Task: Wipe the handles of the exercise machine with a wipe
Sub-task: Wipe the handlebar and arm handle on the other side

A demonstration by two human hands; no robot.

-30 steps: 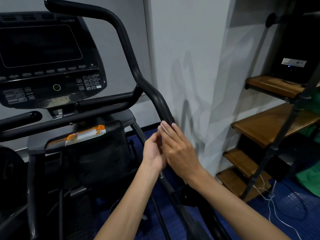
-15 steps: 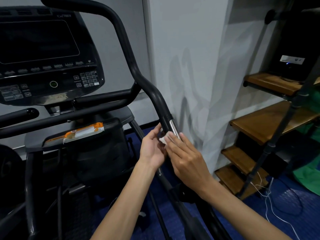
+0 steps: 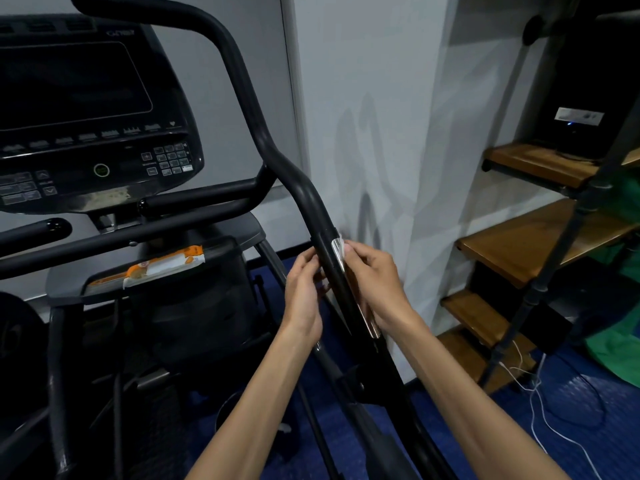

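The exercise machine's right handle (image 3: 313, 206) is a black curved bar with a silver sensor plate (image 3: 353, 292) on its lower grip. My right hand (image 3: 375, 282) lies along the right side of that grip and pinches a small white wipe (image 3: 341, 243) against the top of the plate. On the left side of the same grip, my left hand (image 3: 304, 292) has its fingers curled against the bar. Whether the wipe reaches under the left fingers is hidden.
The machine's console (image 3: 86, 112) and its short inner handles (image 3: 204, 199) are to the left. An orange and white wipe pack (image 3: 162, 266) lies on the tray below. A white wall corner stands just right of the handle, then wooden shelves (image 3: 519, 244) and floor cables (image 3: 540, 386).
My hands were joined in front of the grip with the wipe between them. They have parted to either side of the bar, and the silver plate now shows.
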